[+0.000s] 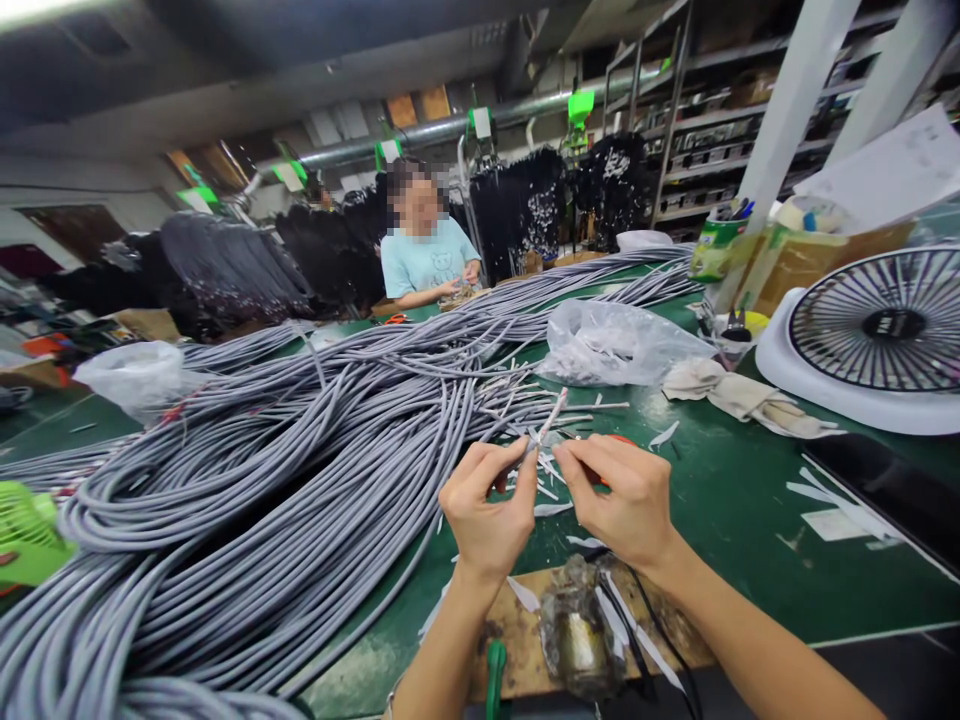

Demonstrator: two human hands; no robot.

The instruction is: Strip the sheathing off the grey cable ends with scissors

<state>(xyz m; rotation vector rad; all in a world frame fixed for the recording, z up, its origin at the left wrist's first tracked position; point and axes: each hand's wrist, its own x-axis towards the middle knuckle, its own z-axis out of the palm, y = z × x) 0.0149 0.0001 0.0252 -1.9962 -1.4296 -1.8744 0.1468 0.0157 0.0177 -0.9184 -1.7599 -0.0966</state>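
My left hand (486,505) pinches a grey cable between thumb and fingers. Its stripped end (553,412), whitish with a pinkish tip, points up and away from me. Close beside it, my right hand (624,492) has thumb and forefinger pressed together; whatever lies between them is too small to make out. A large bundle of grey cables (360,440) spreads across the green table to the left, several pale stripped ends lying just beyond my hands. White scraps (551,508) are scattered below my fingers. Part of an orange object shows behind my right hand.
Near me, a motor-like metal device (581,640) sits on a wooden board (517,675). A white fan (780,345), cloth glove (735,392), dark flat slab (892,490) and plastic bag (615,340) are to the right. Across the table sits a person (431,260) in light blue.
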